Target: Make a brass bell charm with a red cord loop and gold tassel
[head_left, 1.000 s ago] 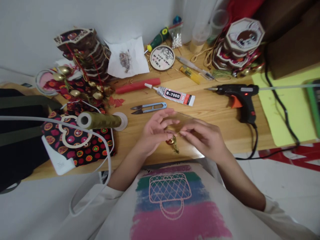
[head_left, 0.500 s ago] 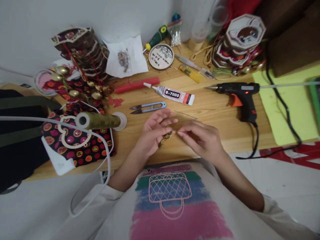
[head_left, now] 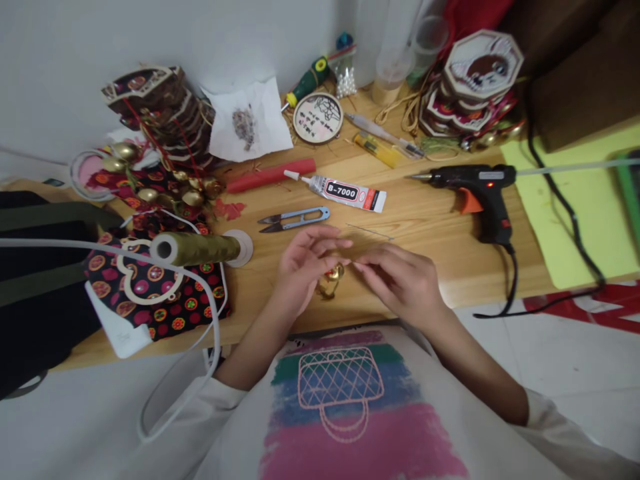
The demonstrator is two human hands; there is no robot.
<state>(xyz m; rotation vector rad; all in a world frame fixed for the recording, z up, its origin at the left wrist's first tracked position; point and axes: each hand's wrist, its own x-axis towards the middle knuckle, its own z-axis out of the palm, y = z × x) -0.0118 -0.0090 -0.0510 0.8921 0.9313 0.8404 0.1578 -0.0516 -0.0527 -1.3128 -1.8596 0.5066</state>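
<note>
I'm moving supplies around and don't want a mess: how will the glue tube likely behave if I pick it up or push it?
The glue tube will probably dent under a squeeze, since its silvery body looks thin and soft. Pushed, it would likely slide rather than roll, because its tail end is flattened.

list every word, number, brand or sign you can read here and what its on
"B-7000": on the silver tube; its smaller print is too small to read.
Round plaque: dark written characters, too small to read.
Glue gun: pale label, any print too small to read.
Red sheet: white shapes, cut off, cannot tell if letters.
</note>
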